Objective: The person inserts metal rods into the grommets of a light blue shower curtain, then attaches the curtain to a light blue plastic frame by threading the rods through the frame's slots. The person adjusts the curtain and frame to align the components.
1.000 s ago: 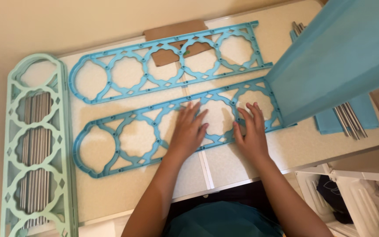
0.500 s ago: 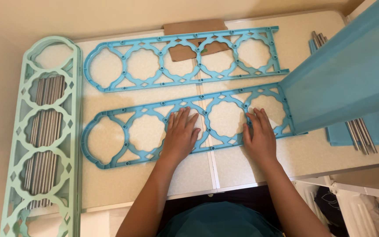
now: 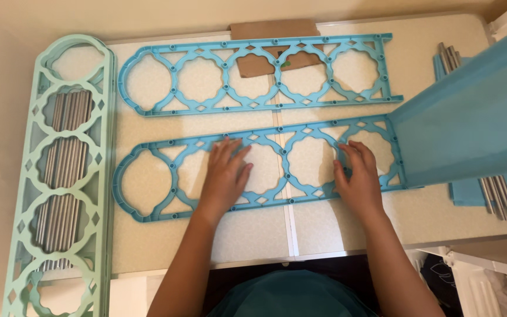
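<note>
Blue plastic makes up the near panel (image 3: 265, 173), a long flat frame of round openings and small diamond cutouts that lies lengthwise across a pale speckled table (image 3: 253, 235). Both hands rest flat on this panel with fingers spread and nothing gripped. The left hand (image 3: 225, 176) presses palm down near the middle of the frame, its fingers reaching over the rim of one round opening. The right hand (image 3: 356, 179) lies palm down further along, over the bars beside the last opening at the panel's right end. That right end disappears under a large sheet of blue fabric (image 3: 470, 117) that slopes in from the upper right. A second blue panel (image 3: 259, 73) of the same pattern lies parallel beyond the first, apart from it, and partly covers a piece of brown cardboard (image 3: 274, 29) at the table's far edge. Along the left edge of the table a mint green panel (image 3: 66, 176) lies at right angles to the blue ones, and grey metal rods (image 3: 60, 170) show through its openings. More metal rods (image 3: 497, 196) lie at the right, partly hidden by the fabric.
</note>
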